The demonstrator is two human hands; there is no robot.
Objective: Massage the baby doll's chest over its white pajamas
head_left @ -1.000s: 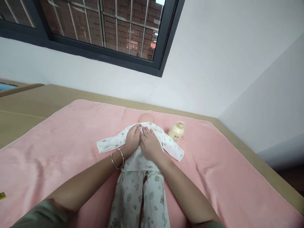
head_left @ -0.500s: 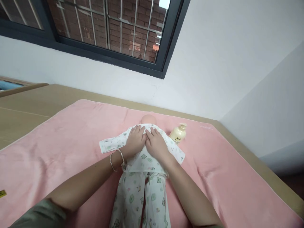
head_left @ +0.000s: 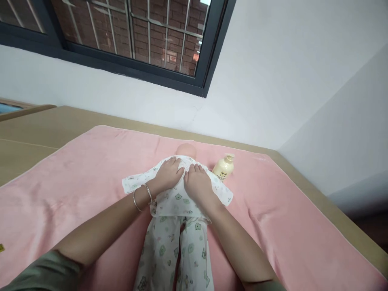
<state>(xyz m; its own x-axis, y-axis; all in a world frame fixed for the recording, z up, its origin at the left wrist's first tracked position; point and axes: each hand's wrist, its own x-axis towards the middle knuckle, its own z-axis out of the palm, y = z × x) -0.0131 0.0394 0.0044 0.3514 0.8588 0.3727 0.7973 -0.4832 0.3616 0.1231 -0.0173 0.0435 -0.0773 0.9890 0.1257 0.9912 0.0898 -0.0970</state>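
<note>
A baby doll in a white printed top (head_left: 174, 202) and matching trousers (head_left: 191, 250) lies stretched out with its sleeves spread. Only the smooth, bald top of its head (head_left: 186, 150) shows, so I cannot tell which way it faces. My left hand (head_left: 169, 173) rests on the left upper part of the top, fingers pointing away from me and a bangle (head_left: 142, 198) at the wrist. Beside it, my right hand (head_left: 199, 185) lies on the right upper part. Both hands are open with the palms down, and they hide much of the cloth beneath.
A pale yellow pump bottle (head_left: 223, 167) stands by the doll's right sleeve. The pink blanket (head_left: 87, 173) covers most of the wooden surface (head_left: 39, 123). Behind are a white wall (head_left: 239, 109) and a dark-framed window (head_left: 206, 72) with bars.
My hands have moved slightly apart across the doll's top, the left one outward, and the fingers have shifted. The whole view has also moved a little.
</note>
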